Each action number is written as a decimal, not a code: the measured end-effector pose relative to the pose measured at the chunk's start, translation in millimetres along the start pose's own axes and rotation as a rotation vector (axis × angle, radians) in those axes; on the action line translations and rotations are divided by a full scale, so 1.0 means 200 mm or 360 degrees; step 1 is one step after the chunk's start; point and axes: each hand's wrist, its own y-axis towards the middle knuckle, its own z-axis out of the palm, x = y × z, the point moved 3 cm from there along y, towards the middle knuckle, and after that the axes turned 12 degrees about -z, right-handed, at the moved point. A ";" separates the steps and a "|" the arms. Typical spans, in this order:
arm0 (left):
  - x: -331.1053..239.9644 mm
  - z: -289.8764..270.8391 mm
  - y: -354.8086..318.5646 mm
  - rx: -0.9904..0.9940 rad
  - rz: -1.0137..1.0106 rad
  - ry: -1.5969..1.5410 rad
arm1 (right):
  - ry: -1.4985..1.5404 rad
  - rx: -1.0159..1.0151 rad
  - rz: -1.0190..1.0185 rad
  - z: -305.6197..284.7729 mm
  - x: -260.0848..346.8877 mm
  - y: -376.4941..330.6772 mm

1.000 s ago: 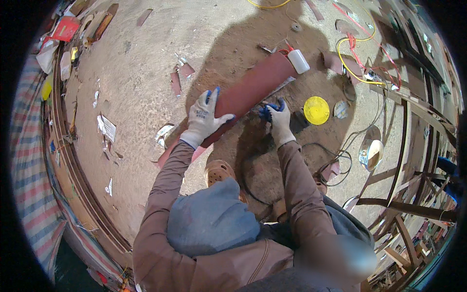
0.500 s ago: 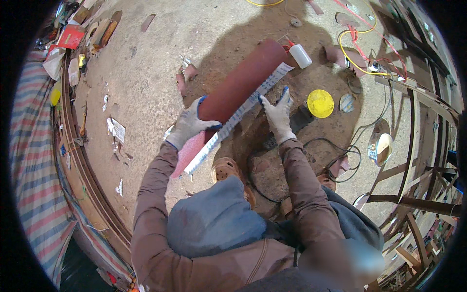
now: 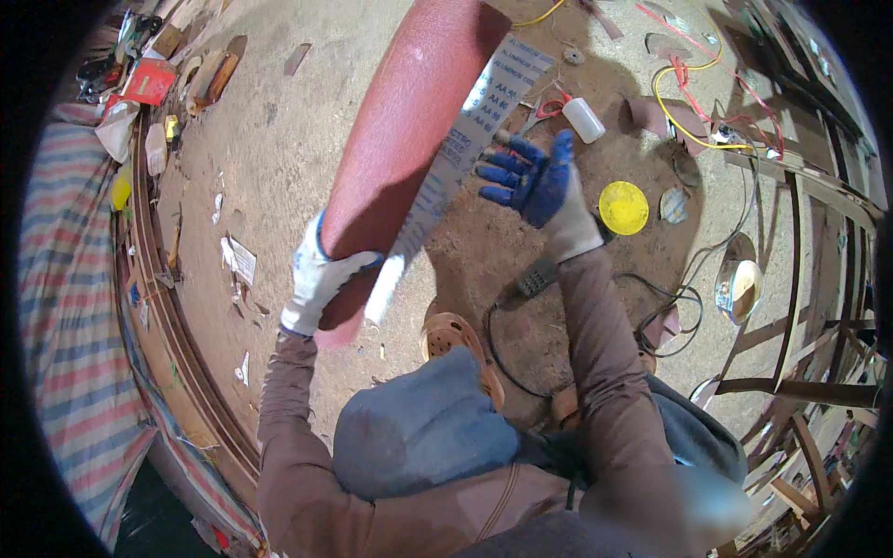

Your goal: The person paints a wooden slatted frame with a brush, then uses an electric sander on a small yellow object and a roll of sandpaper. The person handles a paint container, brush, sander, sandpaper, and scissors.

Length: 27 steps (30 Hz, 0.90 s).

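Note:
A large roll of reddish-brown sandpaper (image 3: 395, 130) stands out before me, tilted, its top end reaching the upper edge of the view. Along its right side runs a loose edge with the pale printed backing showing. My left hand (image 3: 321, 284), in a white glove, is wrapped round the lower end of the roll. To the right of the backing, my right hand (image 3: 549, 191) is empty, its fingers spread and the blue-coated palm showing. A white bottle (image 3: 583, 121) lies beyond it, beside red-handled scissors (image 3: 549, 109).
Right of my right hand is a yellow disc (image 3: 623, 207). A dark corded tool (image 3: 535, 281) lies partly hidden by my right forearm. Its black cable loops over the floor. Sandpaper scraps (image 3: 665, 121) and a yellow hose (image 3: 659, 88) lie farther right, near metal frames (image 3: 795, 270). Striped sheeting (image 3: 74, 307) hangs at left.
The sandpaper roll has been raised and turned more upright, its top moving left. My left hand has shifted left and down with it. My right hand has turned to show its palm.

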 end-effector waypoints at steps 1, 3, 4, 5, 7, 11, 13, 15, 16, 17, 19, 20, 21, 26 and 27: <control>0.05 -0.05 0.03 -0.0073 0.0096 -0.0024 | 0.0115 0.0182 0.0093 -0.03 0.08 0.03; 0.08 -0.12 0.08 0.0025 0.0319 0.0011 | -0.0005 0.0248 0.0071 0.09 0.19 -0.01; 0.22 -0.17 0.14 0.0034 0.0484 -0.0075 | -0.0041 0.0290 0.0088 0.20 0.24 -0.03; 0.20 -0.22 0.16 -0.0159 0.0853 0.0058 | -0.0099 0.0324 0.0083 0.30 0.31 -0.05; 0.10 -0.29 0.19 -0.0554 0.1620 0.0298 | -0.0046 0.1033 0.0152 0.31 0.43 -0.02; 0.03 -0.28 0.22 -0.0692 0.2062 0.1015 | -0.1130 0.0475 0.0234 0.27 0.33 -0.09; -0.04 -0.15 0.21 -0.0644 0.2096 0.0973 | -0.1919 0.0253 0.0440 0.08 0.28 -0.20; -0.05 -0.08 0.21 -0.0573 0.2116 0.1146 | -0.3132 0.0105 0.0674 -0.11 0.22 -0.32; -0.03 -0.08 0.21 -0.0588 0.2038 0.1130 | -0.3326 -0.0145 0.0732 -0.21 0.16 -0.42; -0.01 -0.09 0.20 -0.0597 0.1954 0.1117 | -0.3279 -0.0238 0.0848 -0.26 0.09 -0.52; 0.03 -0.05 0.18 -0.0557 0.1829 0.1115 | -0.2937 -0.0296 0.0975 -0.41 -0.04 -0.66; 0.05 -0.01 0.16 -0.0524 0.1788 0.1074 | -0.2652 -0.0264 0.0966 -0.53 -0.14 -0.71; 0.04 0.09 0.18 -0.0496 0.1799 0.0999 | -0.2668 -0.0174 0.0736 -0.83 -0.24 -0.74; 0.55 0.37 -0.03 0.0019 0.1369 0.0922 | -0.1623 -0.0592 0.0204 -0.46 -0.28 -0.81; 0.56 0.40 -0.11 0.0077 0.1410 0.0873 | -0.1794 -0.0582 0.0152 -0.46 -0.27 -0.82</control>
